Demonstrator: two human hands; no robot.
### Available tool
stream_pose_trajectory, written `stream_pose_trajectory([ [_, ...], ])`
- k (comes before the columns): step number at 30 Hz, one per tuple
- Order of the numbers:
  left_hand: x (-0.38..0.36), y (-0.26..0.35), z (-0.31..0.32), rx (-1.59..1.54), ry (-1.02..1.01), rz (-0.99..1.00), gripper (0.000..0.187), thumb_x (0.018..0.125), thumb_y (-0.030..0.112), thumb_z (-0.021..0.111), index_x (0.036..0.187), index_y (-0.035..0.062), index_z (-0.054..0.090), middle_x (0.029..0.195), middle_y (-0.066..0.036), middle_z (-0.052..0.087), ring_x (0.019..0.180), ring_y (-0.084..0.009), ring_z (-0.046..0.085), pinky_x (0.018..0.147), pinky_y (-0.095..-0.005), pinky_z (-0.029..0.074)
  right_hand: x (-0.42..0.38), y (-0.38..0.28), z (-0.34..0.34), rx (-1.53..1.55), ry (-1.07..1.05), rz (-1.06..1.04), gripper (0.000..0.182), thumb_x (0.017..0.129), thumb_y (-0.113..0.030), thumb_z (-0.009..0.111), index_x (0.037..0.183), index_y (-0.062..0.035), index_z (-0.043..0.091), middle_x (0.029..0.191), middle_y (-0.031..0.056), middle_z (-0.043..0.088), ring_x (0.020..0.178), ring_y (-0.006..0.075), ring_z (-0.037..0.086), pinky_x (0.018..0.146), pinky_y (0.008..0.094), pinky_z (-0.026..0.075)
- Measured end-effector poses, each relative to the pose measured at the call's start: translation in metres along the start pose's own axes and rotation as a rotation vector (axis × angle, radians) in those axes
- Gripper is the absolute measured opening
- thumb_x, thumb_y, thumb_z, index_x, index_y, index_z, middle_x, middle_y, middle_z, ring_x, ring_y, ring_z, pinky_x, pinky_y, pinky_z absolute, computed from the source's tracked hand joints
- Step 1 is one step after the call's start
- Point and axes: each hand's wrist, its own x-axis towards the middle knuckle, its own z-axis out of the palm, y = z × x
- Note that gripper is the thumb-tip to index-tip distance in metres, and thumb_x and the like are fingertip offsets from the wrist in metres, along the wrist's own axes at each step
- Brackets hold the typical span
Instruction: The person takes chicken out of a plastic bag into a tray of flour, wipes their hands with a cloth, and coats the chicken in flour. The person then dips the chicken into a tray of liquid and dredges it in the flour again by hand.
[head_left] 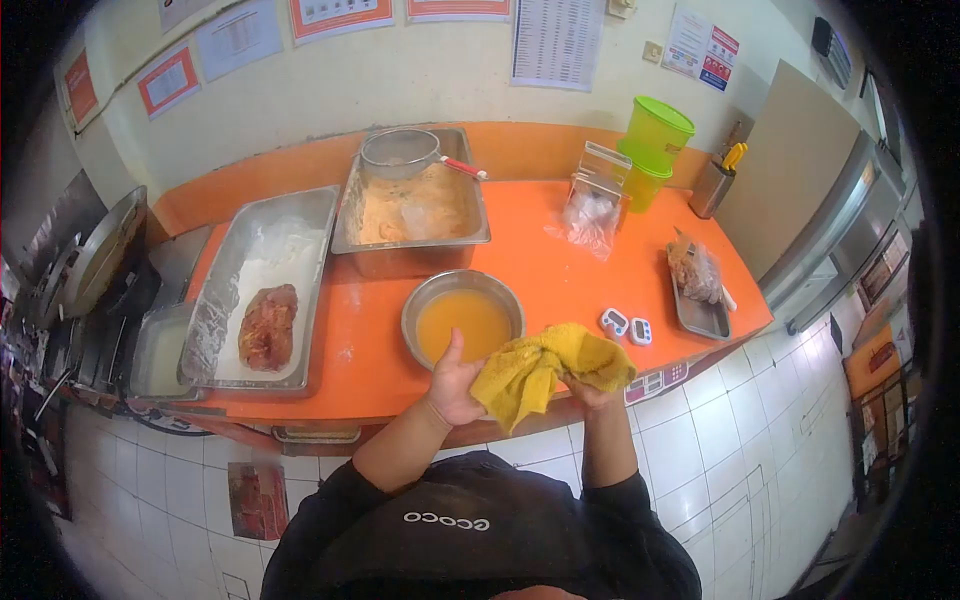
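A yellow cloth [530, 372] hangs bunched between my two hands, over the front edge of the orange counter. My left hand [458, 392] is at the cloth's left side, thumb sticking up and the other fingers hidden in its folds. Beneath the right part of the cloth, my right hand [597, 394] grips it, its fingers partly covered. Just beyond my left hand stands a round metal bowl [409, 330] of orange-yellow liquid [462, 322]. To the left, a long metal tray [328, 235] holds white powder and a reddish-brown piece of meat [268, 328].
Behind the bowl sits a deep metal pan [410, 262] of orange-tinted powder, with a sieve [400, 150] across it. Two timers [627, 326], a small tray [704, 320], a clear holder with plastic bags [592, 212], green tubs [658, 135] and a knife holder [709, 190] stand right. A wok [105, 250] is far left.
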Motion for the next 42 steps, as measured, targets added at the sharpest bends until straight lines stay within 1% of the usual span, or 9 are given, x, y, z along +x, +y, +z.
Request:
stream_pose_trajectory([
  [2, -0.003, 0.001, -0.001, -0.021, -0.048, -0.024, 0.096, 0.072, 0.076, 0.023, 0.133, 0.0017, 0.021, 0.134, -0.015, 0.03, 0.123, -0.0289, 0.032, 0.101, -0.0433, 0.024, -0.004, 0.002, -0.009, -0.309, -0.052, -0.192, 0.065, 0.084, -0.048, 0.04, 0.126, 0.0009, 0.032, 0.123, 0.0227, 0.042, 0.111, 0.0372, 0.044, 0.093, 0.051, 0.035],
  [7, -0.003, 0.003, -0.002, -0.04, -0.091, -0.04, 0.096, 0.071, 0.077, 0.022, 0.132, 0.0021, 0.025, 0.133, -0.014, 0.033, 0.121, -0.031, 0.034, 0.099, -0.0481, 0.026, -0.009, -0.054, 0.023, 0.695, 0.058, 0.103, 0.068, 0.083, -0.043, 0.046, 0.132, -0.0022, 0.023, 0.128, 0.0192, 0.037, 0.118, 0.0353, 0.037, 0.094, 0.0493, 0.036],
  [10, 0.009, 0.001, -0.02, -0.027, -0.065, -0.037, 0.091, 0.073, 0.075, 0.024, 0.13, 0.0041, 0.029, 0.128, -0.013, 0.038, 0.117, -0.0305, 0.038, 0.095, -0.0491, 0.031, -0.012, -0.062, 0.03, 0.689, -0.056, -0.044, 0.067, 0.082, -0.04, 0.049, 0.131, -0.002, 0.024, 0.131, 0.0193, 0.034, 0.122, 0.0346, 0.031, 0.096, 0.0477, 0.035],
  [13, 0.018, -0.008, -0.043, -0.04, -0.056, -0.072, 0.083, 0.076, 0.071, 0.027, 0.128, 0.0069, 0.033, 0.123, -0.012, 0.043, 0.113, -0.0284, 0.042, 0.092, -0.0473, 0.035, -0.016, -0.061, 0.07, 0.518, -0.207, -0.094, 0.067, 0.081, -0.038, 0.05, 0.132, -0.0018, 0.025, 0.137, 0.0189, 0.024, 0.124, 0.0361, 0.027, 0.095, 0.0454, 0.035],
  [17, 0.014, -0.026, -0.002, -0.135, -0.04, 0.026, 0.066, 0.083, 0.061, 0.03, 0.124, 0.009, 0.036, 0.117, -0.011, 0.046, 0.107, -0.0232, 0.046, 0.088, -0.0405, 0.04, -0.018, -0.028, 0.056, -0.752, -0.315, 0.271, 0.071, 0.082, -0.039, 0.049, 0.132, 0.0026, 0.019, 0.14, 0.0228, 0.009, 0.128, 0.0392, 0.014, 0.099, 0.0474, 0.024],
  [19, 0.022, -0.036, 0.008, -0.082, 0.065, 0.143, 0.062, 0.084, 0.059, 0.031, 0.121, 0.0091, 0.039, 0.113, -0.01, 0.048, 0.102, -0.0211, 0.048, 0.082, -0.0372, 0.044, -0.023, 0.007, 0.082, -1.287, -0.119, -0.202, 0.074, 0.083, -0.039, 0.047, 0.132, 0.0055, 0.015, 0.14, 0.0253, 0.004, 0.129, 0.0407, 0.008, 0.101, 0.0484, 0.017],
  [30, 0.01, -0.023, -0.015, 0.503, 0.03, 0.063, 0.056, 0.085, 0.056, 0.032, 0.113, 0.0086, 0.042, 0.104, -0.009, 0.05, 0.093, -0.0189, 0.051, 0.075, -0.0334, 0.045, 0.001, 0.028, 0.103, -1.017, 0.032, -0.018, 0.078, 0.087, -0.046, 0.037, 0.133, 0.006, 0.001, 0.14, 0.0249, -0.004, 0.132, 0.0331, -0.004, 0.104, 0.0467, -0.004],
  [39, 0.009, -0.024, -0.025, 0.378, 0.015, 0.016, 0.052, 0.086, 0.054, 0.033, 0.106, 0.0081, 0.045, 0.097, -0.008, 0.052, 0.085, -0.0171, 0.053, 0.069, -0.0302, 0.046, -0.018, 0.034, 0.113, -1.224, -0.213, -0.544, 0.049, 0.085, -0.027, 0.045, 0.123, 0.0024, 0.037, 0.133, 0.0211, 0.031, 0.126, 0.0364, 0.025, 0.102, 0.0487, 0.009],
  [42, 0.016, -0.029, -0.047, 0.326, 0.039, 0.039, 0.05, 0.086, 0.053, 0.033, 0.104, 0.0079, 0.046, 0.095, -0.007, 0.052, 0.083, -0.0165, 0.053, 0.067, -0.0292, 0.046, -0.013, 0.029, 0.104, -1.139, -0.114, -0.735, 0.029, 0.084, -0.025, 0.046, 0.097, -0.0004, 0.056, 0.103, 0.0177, 0.056, 0.1, 0.034, 0.052, 0.089, 0.0457, 0.032],
])
